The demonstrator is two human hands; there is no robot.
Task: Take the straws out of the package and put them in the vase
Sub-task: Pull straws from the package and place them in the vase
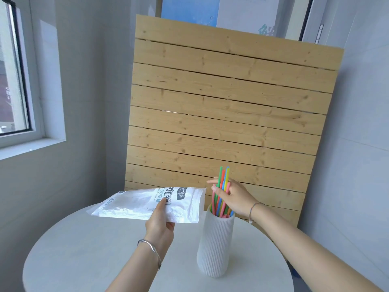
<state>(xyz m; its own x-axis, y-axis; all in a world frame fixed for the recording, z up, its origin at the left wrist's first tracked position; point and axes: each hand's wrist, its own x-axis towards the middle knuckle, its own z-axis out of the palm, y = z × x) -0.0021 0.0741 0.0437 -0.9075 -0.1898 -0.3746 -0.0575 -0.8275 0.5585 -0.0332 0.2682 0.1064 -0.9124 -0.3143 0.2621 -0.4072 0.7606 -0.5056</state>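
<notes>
Standing on a round white table (84, 260), ribbed vase (214, 245) before pine slats (227, 102).

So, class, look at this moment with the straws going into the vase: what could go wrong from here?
1. The vase is tall and narrow, and the right hand holds the straws at a lean in its mouth; a sideways push might tip it.
2. It stands toward the right of the round table, so a topple could send it off.
3. The left hand holds the package by one corner; it may slip.
</notes>
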